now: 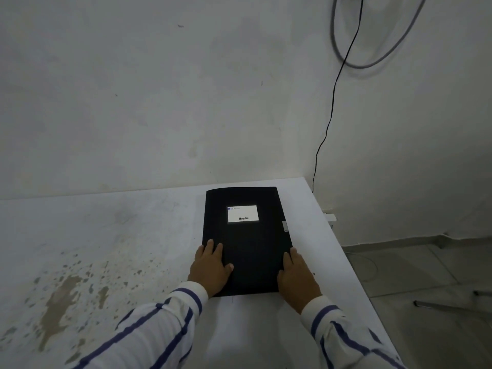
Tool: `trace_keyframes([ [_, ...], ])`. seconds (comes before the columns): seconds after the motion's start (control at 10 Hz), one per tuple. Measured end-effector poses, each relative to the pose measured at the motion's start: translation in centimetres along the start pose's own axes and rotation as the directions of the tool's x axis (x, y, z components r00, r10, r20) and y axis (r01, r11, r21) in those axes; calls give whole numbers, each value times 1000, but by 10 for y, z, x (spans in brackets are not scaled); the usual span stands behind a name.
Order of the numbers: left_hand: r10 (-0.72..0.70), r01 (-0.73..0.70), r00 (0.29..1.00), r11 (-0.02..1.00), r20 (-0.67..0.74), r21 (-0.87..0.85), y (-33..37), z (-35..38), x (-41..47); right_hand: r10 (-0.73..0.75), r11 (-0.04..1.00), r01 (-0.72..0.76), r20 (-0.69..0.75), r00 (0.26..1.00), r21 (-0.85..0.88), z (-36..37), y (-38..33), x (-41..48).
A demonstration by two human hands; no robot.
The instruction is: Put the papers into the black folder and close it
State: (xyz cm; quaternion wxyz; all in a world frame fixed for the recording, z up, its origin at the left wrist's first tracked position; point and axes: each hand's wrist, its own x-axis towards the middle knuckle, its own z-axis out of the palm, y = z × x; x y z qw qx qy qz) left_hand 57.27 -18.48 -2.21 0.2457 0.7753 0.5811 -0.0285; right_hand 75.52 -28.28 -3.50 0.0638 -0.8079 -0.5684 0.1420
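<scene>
The black folder (246, 239) lies closed and flat on the white table (133, 235), near its right edge, with a white label on the cover. My left hand (210, 267) rests on the folder's near left corner, fingers spread flat over its left edge. My right hand (298, 278) lies along the folder's near right edge, fingers pointing away from me. No papers are visible; whatever is inside the folder is hidden by the cover.
The tabletop has brown stains at the near left (64, 291). Its right edge (343, 251) drops to a tiled floor. A wall stands close behind, and a black cable (331, 113) hangs down it beside the table's far right corner.
</scene>
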Motion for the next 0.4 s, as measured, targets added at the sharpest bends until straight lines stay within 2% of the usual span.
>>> trace_keyframes([
  [0.1, 9, -9, 1000, 1000, 4, 21, -1, -3, -1, 51, 996, -52, 22, 998, 66, -9, -6, 1],
  [0.3, 85, -79, 996, 989, -42, 124, -6, -26, -7, -79, 995, 82, -79, 994, 47, -12, -26, 17],
  [0.4, 123, -111, 987, 988, -107, 105, -5, -51, -8, -143, 989, 148, -140, 980, 26, -35, -61, 26],
])
